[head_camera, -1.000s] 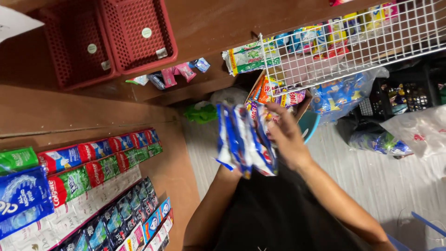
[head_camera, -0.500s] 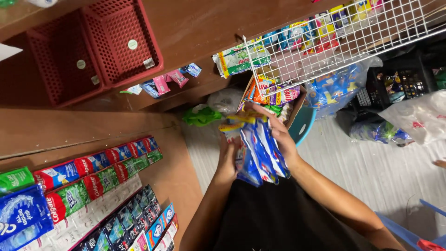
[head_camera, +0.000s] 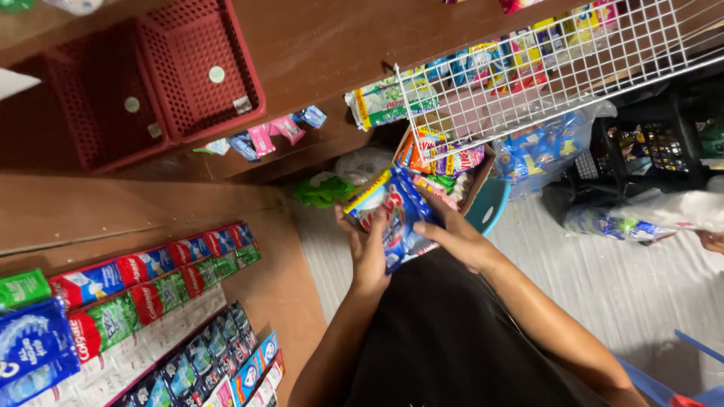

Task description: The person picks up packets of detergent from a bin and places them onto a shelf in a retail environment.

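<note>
Left hand (head_camera: 367, 252) curled around the lower edge of blue sachets (head_camera: 396, 215); right hand (head_camera: 452, 237) pinching their right side | sachets held chest-high, just before a wire rack (head_camera: 543, 75) | red baskets (head_camera: 151, 83) upper left; toothpaste boxes (head_camera: 136, 290) lower left

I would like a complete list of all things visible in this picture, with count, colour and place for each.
sachet bundle: one bunch, blue and white, held in both hands at centre
red baskets: two, red, upper left on the wooden shelf
boxed tubes: many, red, blue and green, in rows at lower left
wire rack: one, white, upper right, holding packets
cardboard box: one, brown, full of colourful packets, behind the bundle
green bag: one, on the floor
black crate: one, far right
left hand: under the bundle
right hand: on its right side
</note>
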